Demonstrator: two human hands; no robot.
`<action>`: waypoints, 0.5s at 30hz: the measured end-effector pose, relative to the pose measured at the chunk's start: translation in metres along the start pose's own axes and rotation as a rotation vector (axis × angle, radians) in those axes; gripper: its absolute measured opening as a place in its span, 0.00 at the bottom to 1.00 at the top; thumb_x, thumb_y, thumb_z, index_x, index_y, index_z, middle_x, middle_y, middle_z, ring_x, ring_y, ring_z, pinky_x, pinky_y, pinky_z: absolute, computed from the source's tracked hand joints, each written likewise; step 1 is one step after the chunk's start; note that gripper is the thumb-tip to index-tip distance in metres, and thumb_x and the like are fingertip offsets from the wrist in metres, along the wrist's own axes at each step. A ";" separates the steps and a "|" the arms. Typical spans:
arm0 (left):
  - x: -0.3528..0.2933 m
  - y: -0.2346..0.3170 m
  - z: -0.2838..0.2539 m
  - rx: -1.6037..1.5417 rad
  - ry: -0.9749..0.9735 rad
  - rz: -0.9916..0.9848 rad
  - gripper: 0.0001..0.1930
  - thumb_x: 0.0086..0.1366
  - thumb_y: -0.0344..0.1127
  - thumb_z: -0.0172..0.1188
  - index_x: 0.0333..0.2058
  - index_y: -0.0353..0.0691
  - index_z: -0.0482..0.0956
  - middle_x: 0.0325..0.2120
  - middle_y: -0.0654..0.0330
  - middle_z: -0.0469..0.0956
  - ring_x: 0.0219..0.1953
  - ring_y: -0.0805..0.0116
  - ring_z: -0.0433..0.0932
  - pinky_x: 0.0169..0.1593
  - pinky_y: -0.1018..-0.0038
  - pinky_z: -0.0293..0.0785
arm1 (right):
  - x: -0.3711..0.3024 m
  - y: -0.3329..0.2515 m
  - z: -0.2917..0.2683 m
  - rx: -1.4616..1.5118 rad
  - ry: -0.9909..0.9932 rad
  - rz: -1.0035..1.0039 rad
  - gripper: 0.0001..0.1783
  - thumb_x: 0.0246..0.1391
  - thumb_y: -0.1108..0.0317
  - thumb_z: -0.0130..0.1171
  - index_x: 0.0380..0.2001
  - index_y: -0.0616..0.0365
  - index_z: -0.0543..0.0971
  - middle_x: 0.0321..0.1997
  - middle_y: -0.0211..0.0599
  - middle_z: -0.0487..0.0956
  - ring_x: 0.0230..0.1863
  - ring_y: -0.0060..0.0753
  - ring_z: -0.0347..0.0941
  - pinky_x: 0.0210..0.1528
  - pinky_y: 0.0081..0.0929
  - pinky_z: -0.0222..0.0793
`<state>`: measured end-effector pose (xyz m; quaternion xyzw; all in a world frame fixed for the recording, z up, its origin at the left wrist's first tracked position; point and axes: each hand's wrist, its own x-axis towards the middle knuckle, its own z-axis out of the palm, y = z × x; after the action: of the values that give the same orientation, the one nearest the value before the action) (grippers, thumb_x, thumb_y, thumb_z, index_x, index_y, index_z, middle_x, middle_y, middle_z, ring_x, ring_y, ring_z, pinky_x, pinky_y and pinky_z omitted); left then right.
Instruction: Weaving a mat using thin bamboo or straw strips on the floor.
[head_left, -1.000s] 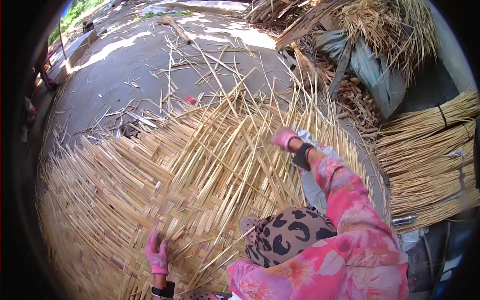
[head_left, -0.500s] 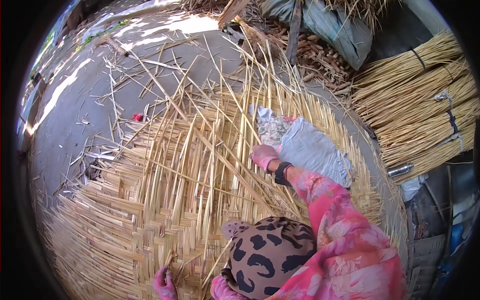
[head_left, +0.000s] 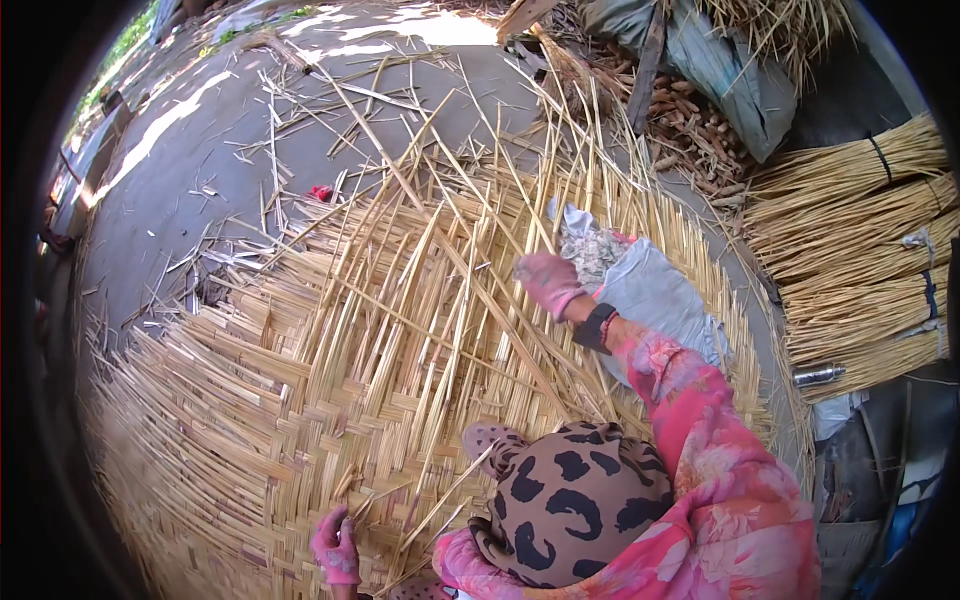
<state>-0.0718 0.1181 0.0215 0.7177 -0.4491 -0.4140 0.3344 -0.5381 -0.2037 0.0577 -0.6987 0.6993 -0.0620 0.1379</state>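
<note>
Near edge: left hand (head_left: 335, 545), pink glove, rests on the woven mat (head_left: 230, 400) at its closest rim, fingers bent down onto the weave. Whether it pinches a strip or only presses: cannot tell, view too small there. Beside it, a leopard-print hat (head_left: 575, 500) and a pink floral sleeve fill the lower centre.

Mid: the mat spreads flat on the ground, left and lower parts closely plaited in a chequer pattern. Toward centre-right the weave ends and the loose strips (head_left: 440, 230) fan outward, unplaited, crossing each other at angles. Right hand (head_left: 548, 283), also pink-gloved, black wristband (head_left: 595, 328) at the wrist, is stretched out among those strips, fingers curled over one long strip; it appears to be grasping it, not clenched empty. Just beside that hand, on the mat's right part, lies a grey cloth (head_left: 660, 300), crumpled.

Far: bare concrete ground (head_left: 200, 170) w/ scattered offcuts; tied bundles (head_left: 860, 240) of raw stalks stacked at right, a metal flask (head_left: 818, 375) below them.

Assessment: step in hand is prob. selecting and drawing one free strip toward the plaited edge. Approx. half the mat is woven. Next move, in my judgement, needs the strip led over/under its neighbours w/o snapping it, left hand pinning the finished rows so they don't slip.
</note>
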 end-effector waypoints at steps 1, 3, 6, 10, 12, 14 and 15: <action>0.002 0.000 0.002 0.072 -0.026 0.059 0.12 0.56 0.24 0.57 0.40 0.33 0.78 0.37 0.55 0.77 0.39 0.66 0.76 0.43 0.75 0.72 | -0.001 0.002 0.020 -0.159 -0.142 0.001 0.16 0.46 0.58 0.55 0.37 0.54 0.79 0.37 0.48 0.78 0.39 0.49 0.76 0.43 0.39 0.71; 0.000 0.002 0.001 0.152 -0.025 0.098 0.11 0.56 0.24 0.57 0.40 0.34 0.78 0.35 0.56 0.77 0.38 0.67 0.76 0.43 0.75 0.72 | -0.009 -0.020 0.033 -0.149 -0.322 0.155 0.17 0.46 0.56 0.56 0.37 0.53 0.79 0.37 0.46 0.79 0.39 0.47 0.76 0.44 0.38 0.71; -0.006 0.008 0.002 0.128 -0.022 0.124 0.10 0.56 0.24 0.57 0.38 0.35 0.78 0.35 0.56 0.78 0.37 0.66 0.77 0.42 0.75 0.72 | -0.009 -0.022 0.027 0.381 -0.087 0.326 0.14 0.49 0.55 0.57 0.29 0.54 0.78 0.21 0.42 0.77 0.26 0.37 0.75 0.30 0.33 0.70; -0.005 -0.007 -0.001 0.029 0.003 0.080 0.10 0.56 0.25 0.57 0.38 0.35 0.78 0.34 0.55 0.78 0.36 0.67 0.77 0.41 0.75 0.73 | 0.024 -0.015 -0.004 0.870 0.396 0.178 0.12 0.57 0.60 0.54 0.28 0.58 0.77 0.21 0.32 0.76 0.19 0.23 0.68 0.21 0.24 0.66; -0.009 -0.010 -0.004 0.056 0.015 0.079 0.10 0.56 0.24 0.57 0.38 0.35 0.78 0.34 0.55 0.78 0.36 0.68 0.77 0.41 0.75 0.73 | 0.021 -0.049 -0.043 1.182 0.401 0.109 0.08 0.58 0.67 0.52 0.32 0.59 0.76 0.24 0.28 0.76 0.19 0.17 0.67 0.20 0.15 0.63; -0.008 0.008 0.000 0.063 0.009 0.021 0.10 0.55 0.24 0.57 0.38 0.34 0.78 0.35 0.56 0.78 0.35 0.69 0.77 0.41 0.76 0.73 | 0.001 -0.097 -0.099 1.170 0.497 -0.178 0.11 0.57 0.71 0.52 0.43 0.61 0.75 0.25 0.28 0.75 0.21 0.15 0.68 0.21 0.13 0.63; -0.009 0.007 -0.002 0.063 0.009 0.021 0.10 0.55 0.24 0.57 0.38 0.34 0.78 0.35 0.56 0.78 0.35 0.69 0.77 0.41 0.76 0.73 | -0.012 -0.118 -0.123 1.018 0.590 -0.434 0.12 0.57 0.72 0.51 0.44 0.60 0.75 0.26 0.28 0.75 0.21 0.14 0.68 0.22 0.13 0.65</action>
<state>-0.0751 0.1238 0.0308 0.7247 -0.4681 -0.3931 0.3182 -0.4589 -0.2067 0.2095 -0.6250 0.4330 -0.6040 0.2389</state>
